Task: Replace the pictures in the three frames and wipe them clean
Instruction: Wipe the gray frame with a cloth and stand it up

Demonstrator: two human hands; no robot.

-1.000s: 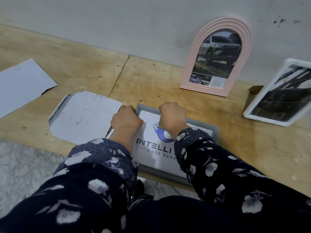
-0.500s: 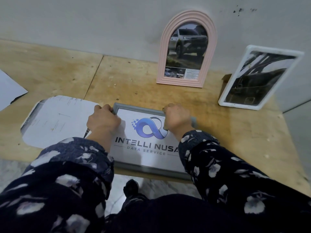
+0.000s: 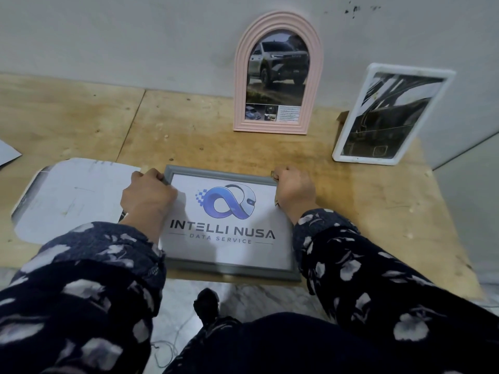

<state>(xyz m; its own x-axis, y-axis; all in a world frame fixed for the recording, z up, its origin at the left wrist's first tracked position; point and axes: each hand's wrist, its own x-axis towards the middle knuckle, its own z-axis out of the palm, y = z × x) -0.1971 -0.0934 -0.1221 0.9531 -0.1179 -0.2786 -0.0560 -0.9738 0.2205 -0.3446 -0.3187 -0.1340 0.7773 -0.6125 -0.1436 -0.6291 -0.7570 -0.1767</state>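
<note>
Both hands curl over the far corners of the grey frame [image 3: 229, 271], which lies flat at the near edge of the plywood table [image 3: 364, 211]: left hand [image 3: 147, 197] gripping the far left corner, right hand [image 3: 295, 188] the far right, fingers wrapped over the rim. Forearms in dark floral sleeves. Logo print [image 3: 224, 220] faces up inside the frame. Loose paper sheet [image 3: 73, 195] just left, partly under the left hand. Pink arched frame [image 3: 278, 22] and white frame [image 3: 351, 136] lean against the grey wall behind.

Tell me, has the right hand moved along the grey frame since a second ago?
Yes. The right hand has slid rightward along the grey frame's top edge, from above the logo out to the far right corner.
</note>
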